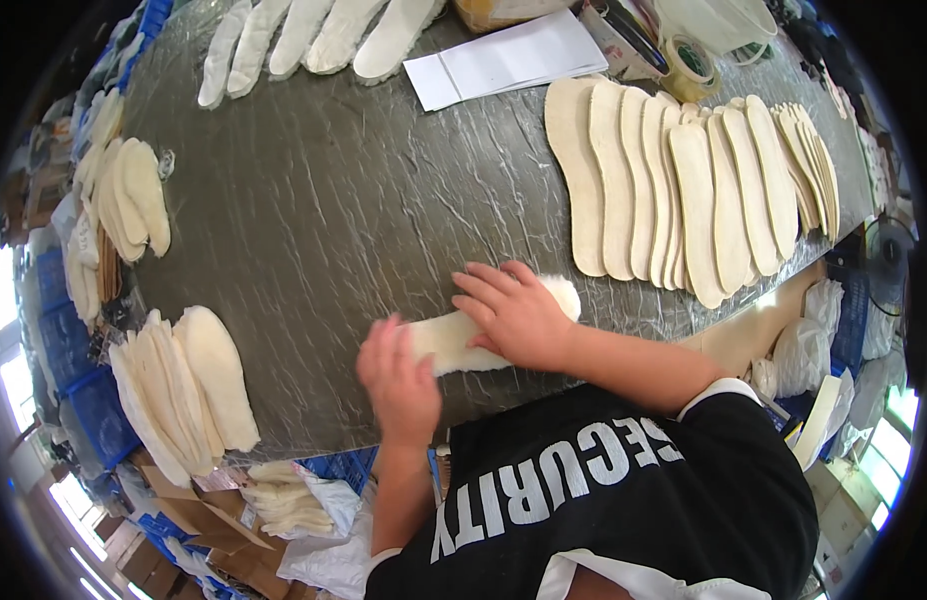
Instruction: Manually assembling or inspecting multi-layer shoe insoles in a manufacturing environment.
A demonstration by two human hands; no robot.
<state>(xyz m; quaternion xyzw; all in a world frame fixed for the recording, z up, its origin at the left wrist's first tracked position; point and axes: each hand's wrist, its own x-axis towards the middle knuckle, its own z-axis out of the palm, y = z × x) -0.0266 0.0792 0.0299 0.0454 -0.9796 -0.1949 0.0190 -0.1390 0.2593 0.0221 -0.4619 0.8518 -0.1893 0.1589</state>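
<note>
A cream fleece insole (448,342) lies crosswise on the dark table in front of me, fluffy side up. My right hand (518,318) rests on top of its right part with the fingers spread flat. At the insole's left end is my left hand (398,385), its fingers stretched out and a little blurred. That hand covers the left tip of the insole. Whether it presses on the tip or only hovers there, I cannot tell.
Overlapping rows of flat cream insoles (691,190) cover the table's right side. Fluffy insoles lie in piles at the left (218,375) and along the far edge (318,35). White paper sheets (508,62) and tape rolls (690,62) sit at the back.
</note>
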